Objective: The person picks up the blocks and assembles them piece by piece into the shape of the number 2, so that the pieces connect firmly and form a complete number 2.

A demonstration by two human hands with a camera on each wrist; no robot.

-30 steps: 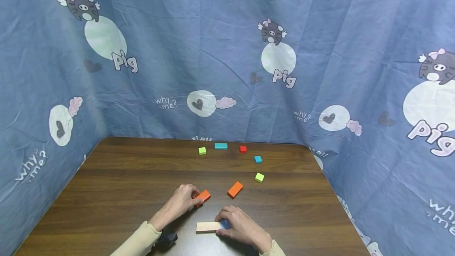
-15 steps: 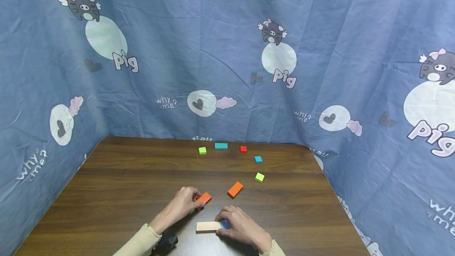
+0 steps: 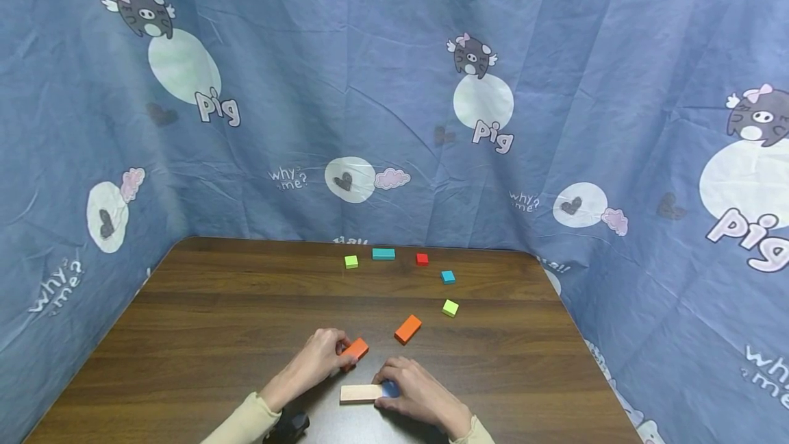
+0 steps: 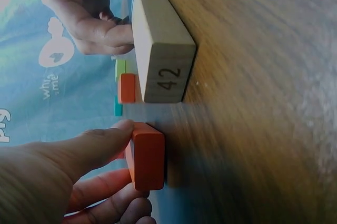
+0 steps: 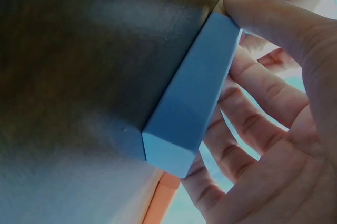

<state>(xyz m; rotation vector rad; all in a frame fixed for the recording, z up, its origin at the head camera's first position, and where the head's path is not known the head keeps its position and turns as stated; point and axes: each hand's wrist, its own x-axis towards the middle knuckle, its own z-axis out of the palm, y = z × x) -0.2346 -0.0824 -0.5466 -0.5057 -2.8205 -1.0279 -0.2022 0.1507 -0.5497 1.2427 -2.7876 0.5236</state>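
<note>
My left hand (image 3: 317, 356) pinches an orange-red rectangular block (image 3: 359, 348) between thumb and fingers, low over the table; the block's near end faces the left wrist view. To the right, my right hand (image 3: 418, 390) holds a blue block (image 5: 195, 82) and a plain wooden block (image 3: 359, 395) where they meet end to end in one line. Its thumb lies at that joint on the near side, with fingers along the far side. In the left wrist view the wooden block's end bears the number 42. The hand covers part of the blue block in the head view.
Beyond the hands lies another orange block (image 3: 408, 329). Farther back are a yellow-green cube (image 3: 451, 308), a blue cube (image 3: 448, 277), a red cube (image 3: 422, 260), a teal block (image 3: 383, 254) and another yellow-green cube (image 3: 351, 262). A blue patterned curtain (image 3: 394, 122) hangs behind the brown table (image 3: 216, 314).
My left hand has slid slightly right and toward the body with the orange-red block, nearer the wooden block. The right hand and its two blocks have stayed in place.
</note>
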